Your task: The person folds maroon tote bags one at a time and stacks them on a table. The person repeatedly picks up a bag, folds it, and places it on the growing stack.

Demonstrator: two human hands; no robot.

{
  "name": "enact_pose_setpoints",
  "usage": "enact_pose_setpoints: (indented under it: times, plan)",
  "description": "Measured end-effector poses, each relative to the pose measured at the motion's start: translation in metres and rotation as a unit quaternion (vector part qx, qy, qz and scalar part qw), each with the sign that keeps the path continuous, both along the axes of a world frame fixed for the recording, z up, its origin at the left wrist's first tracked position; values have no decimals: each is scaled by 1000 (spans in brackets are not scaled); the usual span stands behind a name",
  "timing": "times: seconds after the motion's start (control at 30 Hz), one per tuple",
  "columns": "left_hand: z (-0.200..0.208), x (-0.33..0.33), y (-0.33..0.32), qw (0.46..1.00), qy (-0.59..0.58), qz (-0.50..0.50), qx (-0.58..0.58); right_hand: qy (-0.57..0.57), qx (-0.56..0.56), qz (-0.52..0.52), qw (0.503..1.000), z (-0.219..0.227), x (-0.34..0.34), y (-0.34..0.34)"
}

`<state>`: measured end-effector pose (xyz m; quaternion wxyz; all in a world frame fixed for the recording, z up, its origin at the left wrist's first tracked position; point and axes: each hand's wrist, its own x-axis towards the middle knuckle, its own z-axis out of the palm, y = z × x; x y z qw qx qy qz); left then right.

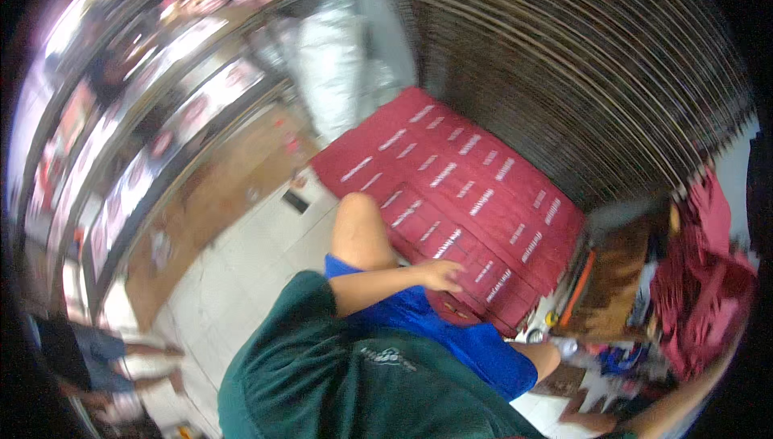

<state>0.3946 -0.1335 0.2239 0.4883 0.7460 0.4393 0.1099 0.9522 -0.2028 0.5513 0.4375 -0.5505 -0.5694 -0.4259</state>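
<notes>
My left hand (441,276) is over my lap at the near edge of a broad maroon cloth (451,181) printed with rows of white lettering. Its fingers look apart with nothing between them, though blurred. A round maroon piece (451,308) with a small gold-coloured detail rests on my lap just below that hand. Out to the far right stretches my right forearm (684,395), toward a heap of maroon and pink fabric (708,278). The fingers of my right hand are lost at the picture's dark rim, so their grip is hidden.
A ribbed rolling shutter (564,61) rises behind the cloth. White wrapped bundles (332,69) stand at its left. Glass shelving (161,117) lines the left side. A dark phone-like object (295,201) lies on the tiles. Other people's legs (137,358) show lower left.
</notes>
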Motion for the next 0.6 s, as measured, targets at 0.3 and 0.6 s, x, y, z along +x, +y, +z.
enact_pose_setpoints:
  times: [0.3, 0.6]
  plan:
    - [108, 121, -34, 828, -326, -171, -423, 129, -535, 351, 758, -173, -282, -23]
    - [168, 84, 2, 628, -621, 5, -470, 324, -547, 460, 621, -185, -318, -2]
